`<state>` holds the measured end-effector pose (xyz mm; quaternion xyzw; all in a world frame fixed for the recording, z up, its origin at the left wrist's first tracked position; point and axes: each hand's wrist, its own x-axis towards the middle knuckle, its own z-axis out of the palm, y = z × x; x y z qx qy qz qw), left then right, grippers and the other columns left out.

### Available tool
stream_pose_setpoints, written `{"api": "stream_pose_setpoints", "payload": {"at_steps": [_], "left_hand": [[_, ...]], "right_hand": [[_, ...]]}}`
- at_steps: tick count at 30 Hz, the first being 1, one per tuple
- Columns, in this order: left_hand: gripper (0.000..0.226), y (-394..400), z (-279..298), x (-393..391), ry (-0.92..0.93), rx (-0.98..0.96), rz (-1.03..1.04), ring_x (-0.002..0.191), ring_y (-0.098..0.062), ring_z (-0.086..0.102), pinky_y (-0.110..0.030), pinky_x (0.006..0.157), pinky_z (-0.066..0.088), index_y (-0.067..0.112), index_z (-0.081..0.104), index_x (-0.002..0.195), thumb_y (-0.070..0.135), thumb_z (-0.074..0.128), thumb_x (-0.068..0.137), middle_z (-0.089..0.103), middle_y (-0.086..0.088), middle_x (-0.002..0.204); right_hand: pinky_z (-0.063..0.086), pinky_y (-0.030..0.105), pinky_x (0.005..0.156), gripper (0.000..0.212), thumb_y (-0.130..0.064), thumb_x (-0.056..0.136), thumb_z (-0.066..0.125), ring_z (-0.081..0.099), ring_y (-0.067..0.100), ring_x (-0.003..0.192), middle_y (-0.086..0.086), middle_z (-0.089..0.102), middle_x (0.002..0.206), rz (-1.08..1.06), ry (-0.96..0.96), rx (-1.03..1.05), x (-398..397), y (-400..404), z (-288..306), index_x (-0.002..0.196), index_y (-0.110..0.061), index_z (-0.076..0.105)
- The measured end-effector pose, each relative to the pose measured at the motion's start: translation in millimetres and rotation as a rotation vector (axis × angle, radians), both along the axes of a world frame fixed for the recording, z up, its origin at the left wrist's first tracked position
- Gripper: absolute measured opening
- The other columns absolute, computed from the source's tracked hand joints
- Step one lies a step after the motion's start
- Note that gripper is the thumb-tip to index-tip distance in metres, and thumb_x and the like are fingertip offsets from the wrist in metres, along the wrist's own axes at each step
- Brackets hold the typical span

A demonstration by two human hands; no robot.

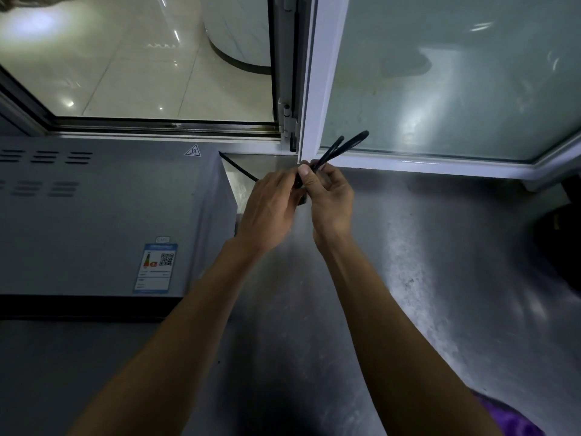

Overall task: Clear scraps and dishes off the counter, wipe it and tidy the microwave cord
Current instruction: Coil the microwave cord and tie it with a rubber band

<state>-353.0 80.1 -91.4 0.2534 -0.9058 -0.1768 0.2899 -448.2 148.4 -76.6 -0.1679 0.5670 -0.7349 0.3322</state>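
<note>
1. The cord (341, 149) is black and thin; it looks light and bendy, yet springy enough that its folded loops stand up past the fingers rather than drooping, so I judge it will try to uncoil if let go.
2. It is held in the air above the counter (424, 247), just right of the microwave (94, 215); one strand runs from the hands back towards the microwave's rear corner, near the window frame (311, 89).
3. The best hold is probably where the folds cross, pinched tight; its smooth jacket may slide under a loose grip.
4. The right hand (330, 199) has its thumb pressed on the bundle, fingers curled round it.
5. The left hand (270, 209) is curled at the same spot; its fingertips are hidden, but it appears to grip the cord too.
6. A purple cloth (509, 416) lies at the near right edge.
</note>
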Motion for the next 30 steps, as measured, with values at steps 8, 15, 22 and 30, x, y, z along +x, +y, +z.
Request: {"api": "stream_pose_setpoints", "payload": {"at_steps": [8,15,22,30], "left_hand": [[0.020,4,8,-5,0.029,0.030,0.061,0.086,-0.032,0.060,-0.039,0.076,0.047,-0.003,0.061,0.114,0.003,0.061,0.095,0.059,-0.016,0.097],[0.030,0,8,1,-0.021,-0.004,0.007,0.085,-0.028,0.060,-0.033,0.078,0.042,0.001,0.058,0.126,0.008,0.061,0.097,0.063,-0.011,0.095],[0.036,2,5,7,-0.077,0.045,-0.020,0.091,-0.030,0.062,-0.041,0.083,0.046,0.001,0.057,0.130,0.016,0.061,0.098,0.066,-0.014,0.104],[0.026,-1,14,3,-0.022,0.159,-0.044,0.088,-0.027,0.065,-0.049,0.079,0.052,0.001,0.062,0.121,0.013,0.063,0.097,0.068,-0.012,0.100]], "right_hand": [[0.059,0.047,0.089,0.008,-0.021,0.087,0.076,0.073,0.022,0.090,0.008,0.076,0.092,0.006,-0.037,-0.046,5,-1,7,0.091,-0.026,0.072],[0.061,0.036,0.078,0.016,-0.022,0.092,0.072,0.075,0.022,0.091,0.007,0.077,0.093,0.026,-0.011,0.012,0,4,12,0.100,-0.009,0.069],[0.063,0.048,0.070,0.026,-0.025,0.094,0.070,0.074,0.035,0.083,0.030,0.068,0.090,-0.074,0.053,0.037,-12,5,20,0.110,-0.006,0.061],[0.063,0.046,0.073,0.028,-0.022,0.092,0.072,0.072,0.027,0.080,0.014,0.069,0.079,-0.110,-0.036,0.014,-12,7,12,0.083,-0.001,0.056]]}}
